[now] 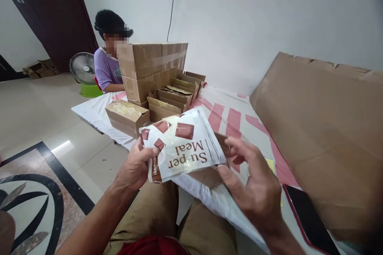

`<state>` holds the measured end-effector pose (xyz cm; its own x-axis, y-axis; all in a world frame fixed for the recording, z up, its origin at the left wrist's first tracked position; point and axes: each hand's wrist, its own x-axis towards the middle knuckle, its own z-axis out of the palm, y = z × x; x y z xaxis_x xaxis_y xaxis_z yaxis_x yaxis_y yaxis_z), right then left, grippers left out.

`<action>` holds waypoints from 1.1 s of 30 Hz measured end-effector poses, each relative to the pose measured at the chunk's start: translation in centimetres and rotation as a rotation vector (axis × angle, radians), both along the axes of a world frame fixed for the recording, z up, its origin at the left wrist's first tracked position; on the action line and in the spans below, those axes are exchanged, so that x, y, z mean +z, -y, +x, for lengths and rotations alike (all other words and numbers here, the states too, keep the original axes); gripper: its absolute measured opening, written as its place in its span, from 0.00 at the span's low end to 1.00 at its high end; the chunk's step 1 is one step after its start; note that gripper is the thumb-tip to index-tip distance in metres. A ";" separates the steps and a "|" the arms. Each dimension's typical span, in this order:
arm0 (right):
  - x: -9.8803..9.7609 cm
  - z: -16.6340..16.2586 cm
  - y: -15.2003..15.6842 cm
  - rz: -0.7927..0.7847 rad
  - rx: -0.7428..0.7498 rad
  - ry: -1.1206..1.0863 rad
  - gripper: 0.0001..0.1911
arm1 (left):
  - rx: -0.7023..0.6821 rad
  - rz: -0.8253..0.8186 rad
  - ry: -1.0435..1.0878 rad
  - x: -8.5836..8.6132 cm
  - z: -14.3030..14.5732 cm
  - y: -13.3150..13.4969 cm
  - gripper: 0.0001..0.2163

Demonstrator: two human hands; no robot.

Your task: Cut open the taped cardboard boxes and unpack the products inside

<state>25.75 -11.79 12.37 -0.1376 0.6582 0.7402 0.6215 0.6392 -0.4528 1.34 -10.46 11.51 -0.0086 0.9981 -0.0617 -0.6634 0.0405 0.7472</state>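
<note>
The left hand [134, 165] grips a white "Su-per Meal" pouch [184, 143] at one end, thumb on top, holding it above the near edge of the cloth-covered surface [229, 97]. The right hand [255, 181] is loose, fingers and thumb spread beside the pouch's other end; from here I can't tell if the thumb touches it. Beyond, open cartons [164, 108] stand next to stacked, taped boxes [146, 61].

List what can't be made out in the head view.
Head view:
White plastic pouch: back hidden behind its printed front.
Brown cardboard box beneath: interior mostly hidden by the pouch.
Black-screened, red-edged phone: lower end cut off by bottom edge.
Person in purple shirt: hands hidden behind stacked brown cardboard boxes.
</note>
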 end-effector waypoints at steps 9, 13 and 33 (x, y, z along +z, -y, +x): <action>4.1 -0.5 -2.4 -0.557 0.240 -0.637 0.24 | -0.156 0.391 -0.213 2.4 -0.2 -3.4 0.30; 4.8 -1.3 -4.6 -0.274 0.193 -0.697 0.21 | -0.075 0.464 -0.309 4.5 0.1 -5.5 0.26; 11.4 -2.3 -9.8 -0.355 0.438 -0.381 0.25 | 0.214 0.718 -0.241 7.1 -0.8 -10.9 0.21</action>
<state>23.44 -2.02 23.78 -0.2194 0.8130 0.5393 0.0950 0.5680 -0.8175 0.50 0.44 18.57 -0.1365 0.7683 0.6254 -0.4186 -0.6169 0.6665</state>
